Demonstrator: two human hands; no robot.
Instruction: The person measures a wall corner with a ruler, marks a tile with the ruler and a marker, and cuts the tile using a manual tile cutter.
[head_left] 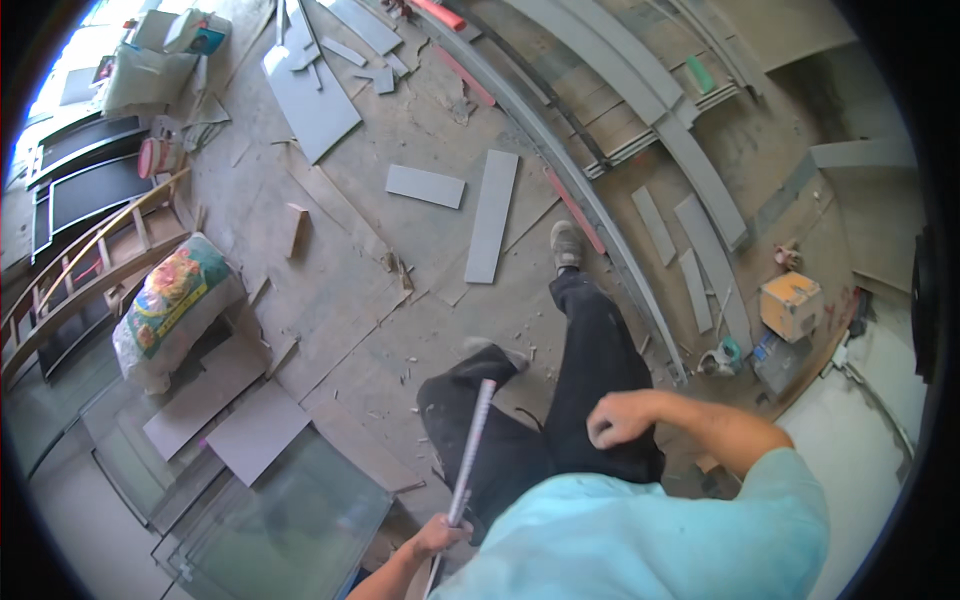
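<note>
My left hand [440, 536] is closed round a long, narrow silver-white strip [472, 450], which rises in front of my left thigh; its lower end continues below the hand. Whether it is a ruler or a metal profile I cannot tell. My right hand [622, 418] is held in front of my right thigh with curled fingers, and nothing shows in it. Two grey boards lie on the floor ahead of my feet: a shorter one [425, 186] and a longer one [491, 218].
Glass panes [290, 530] and pale panels [258, 430] lie at the left, beside a filled printed sack [175, 310]. Along the right runs a long metal rail [600, 200], with grey strips [705, 260] and a yellow box [791, 305] beyond. Offcuts and debris litter the floor.
</note>
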